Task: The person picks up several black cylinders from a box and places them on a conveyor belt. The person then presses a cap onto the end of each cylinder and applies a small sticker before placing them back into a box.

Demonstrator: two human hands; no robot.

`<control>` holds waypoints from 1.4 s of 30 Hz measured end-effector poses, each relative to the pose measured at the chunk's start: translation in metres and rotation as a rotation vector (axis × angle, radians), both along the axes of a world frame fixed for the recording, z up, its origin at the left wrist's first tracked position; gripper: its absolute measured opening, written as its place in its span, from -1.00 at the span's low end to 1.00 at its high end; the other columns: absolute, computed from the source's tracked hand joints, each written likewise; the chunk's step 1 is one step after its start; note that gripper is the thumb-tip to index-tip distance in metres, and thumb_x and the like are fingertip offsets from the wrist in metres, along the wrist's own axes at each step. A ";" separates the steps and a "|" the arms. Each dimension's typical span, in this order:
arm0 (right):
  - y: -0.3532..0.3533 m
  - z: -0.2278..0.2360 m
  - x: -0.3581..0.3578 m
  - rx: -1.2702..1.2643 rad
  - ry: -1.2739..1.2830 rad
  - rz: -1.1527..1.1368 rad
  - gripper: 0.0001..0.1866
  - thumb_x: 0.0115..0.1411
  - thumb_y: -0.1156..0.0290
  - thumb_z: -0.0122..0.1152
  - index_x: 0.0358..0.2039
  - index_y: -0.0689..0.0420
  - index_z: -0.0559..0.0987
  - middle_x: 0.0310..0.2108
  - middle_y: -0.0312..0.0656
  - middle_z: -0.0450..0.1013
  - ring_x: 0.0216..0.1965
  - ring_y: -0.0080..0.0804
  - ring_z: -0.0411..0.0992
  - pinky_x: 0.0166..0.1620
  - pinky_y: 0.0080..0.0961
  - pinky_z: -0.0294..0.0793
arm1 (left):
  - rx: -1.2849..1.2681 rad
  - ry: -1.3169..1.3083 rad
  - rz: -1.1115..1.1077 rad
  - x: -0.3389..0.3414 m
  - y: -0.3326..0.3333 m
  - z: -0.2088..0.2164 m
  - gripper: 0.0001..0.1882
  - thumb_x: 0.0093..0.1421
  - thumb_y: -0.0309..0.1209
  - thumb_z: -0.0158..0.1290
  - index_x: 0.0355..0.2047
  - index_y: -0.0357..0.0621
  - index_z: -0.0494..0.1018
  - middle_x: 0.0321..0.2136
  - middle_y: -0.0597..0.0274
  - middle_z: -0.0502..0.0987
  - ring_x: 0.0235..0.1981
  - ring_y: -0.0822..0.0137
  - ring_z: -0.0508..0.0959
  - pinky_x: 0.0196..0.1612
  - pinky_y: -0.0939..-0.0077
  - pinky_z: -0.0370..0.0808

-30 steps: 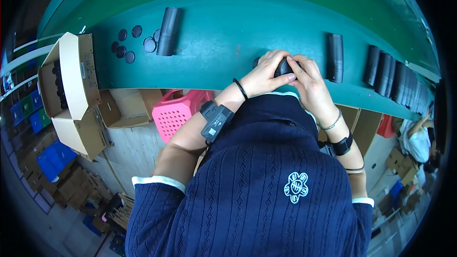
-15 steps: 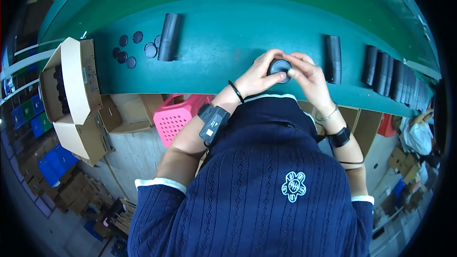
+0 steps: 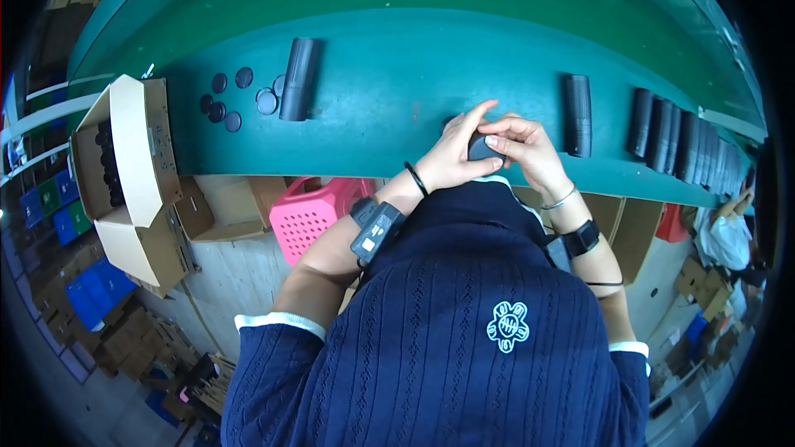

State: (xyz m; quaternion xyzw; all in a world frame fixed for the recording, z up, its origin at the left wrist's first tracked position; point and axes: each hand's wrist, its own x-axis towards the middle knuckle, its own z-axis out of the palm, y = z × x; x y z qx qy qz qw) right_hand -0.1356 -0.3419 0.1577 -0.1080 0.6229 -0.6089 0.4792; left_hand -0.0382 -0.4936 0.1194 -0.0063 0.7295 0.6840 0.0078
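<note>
Near the table's front edge, in front of my body, a black tube (image 3: pixel 482 149) is held between my two hands with its round end facing up. My left hand (image 3: pixel 454 154) is closed around its left side, the index finger raised. My right hand (image 3: pixel 530 151) presses thumb and fingers on the right side of that round end. The palms hide most of the tube. Another black tube (image 3: pixel 300 81) lies at the left, with several round black caps (image 3: pixel 219 111) beside it. A textured black tube (image 3: pixel 579 116) lies to the right of my hands.
A row of several black tubes (image 3: pixel 683 145) lies at the far right of the green table (image 3: pixel 389 58). An open cardboard box (image 3: pixel 132 145) with black pieces stands at the left. A pink plastic stool (image 3: pixel 310 219) is below the table edge, beside another cardboard box (image 3: pixel 228 211).
My hands have tilted the tube, and its recessed end face now shows as a darker, smoother disc. The right fingers have shifted on it. The whole view has moved slightly, so the table sits lower.
</note>
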 end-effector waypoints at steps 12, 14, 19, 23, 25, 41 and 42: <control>0.037 -0.009 0.005 -0.035 0.686 0.054 -0.12 -0.03 0.33 0.37 0.27 0.15 0.14 0.04 0.06 0.32 0.12 -0.13 0.29 0.15 -0.29 0.26 | 1.050 -0.169 0.155 -0.046 0.007 0.034 -0.45 0.22 -0.08 0.00 0.12 -0.13 0.30 -0.13 0.10 0.44 -0.05 0.25 0.43 0.10 0.28 0.32; 0.063 0.006 -0.004 -0.072 0.560 -0.035 -0.10 -0.05 0.40 0.35 0.27 0.15 0.09 0.07 0.13 0.29 0.13 -0.13 0.30 0.13 -0.30 0.28 | 1.174 -0.335 0.109 -0.070 0.030 0.050 -0.40 0.23 0.03 -0.04 0.13 -0.09 0.27 -0.06 0.11 0.38 0.01 0.21 0.37 0.11 0.20 0.28; 0.172 0.031 -0.048 0.393 0.851 -0.397 -0.28 -0.11 0.37 0.39 0.07 0.25 0.30 -0.11 -0.04 0.33 -0.01 -0.30 0.33 0.04 -0.41 0.31 | 0.450 -0.670 0.088 -0.132 0.073 -0.022 -0.26 0.19 -0.04 0.06 0.27 -0.03 0.06 0.04 0.06 0.25 0.00 0.15 0.34 0.00 0.14 0.38; 0.265 0.066 -0.097 0.663 1.146 -0.663 -0.33 -0.17 0.36 0.39 -0.01 0.29 0.38 -0.09 -0.01 0.33 -0.02 -0.18 0.34 0.05 -0.35 0.34 | -0.035 -0.661 0.072 -0.172 0.133 -0.040 0.02 0.09 0.04 0.16 0.30 -0.26 -0.16 0.01 -0.09 0.31 -0.09 0.13 0.45 -0.28 0.20 0.57; 0.316 0.075 -0.128 0.701 1.275 -0.758 -0.29 -0.17 0.34 0.38 0.03 0.25 0.36 -0.09 0.01 0.35 -0.02 -0.16 0.37 0.04 -0.35 0.35 | -0.176 -0.613 0.181 -0.190 0.154 -0.063 0.04 0.03 0.08 0.20 0.25 -0.35 -0.07 -0.08 -0.15 0.40 -0.19 0.11 0.54 -0.38 0.23 0.59; 0.495 0.039 -0.305 1.432 1.602 -0.723 -0.50 0.00 0.30 0.38 -0.03 0.12 0.49 -0.07 -0.05 0.47 -0.01 -0.09 0.42 0.04 -0.22 0.40 | 0.242 -0.224 -0.088 -0.175 0.143 0.000 -0.20 -0.01 -0.60 0.21 0.21 -0.16 0.06 0.01 0.19 0.30 0.07 0.34 0.33 0.15 0.41 0.28; 0.467 0.040 -0.297 1.132 1.565 -0.707 -0.60 0.05 0.34 0.33 -0.09 0.16 0.53 -0.11 -0.08 0.49 -0.08 -0.19 0.46 -0.01 -0.34 0.43 | 0.171 -0.160 -0.119 -0.178 0.147 0.003 -0.23 0.00 -0.54 0.26 0.18 -0.15 0.09 -0.01 0.23 0.30 0.04 0.38 0.33 0.13 0.47 0.27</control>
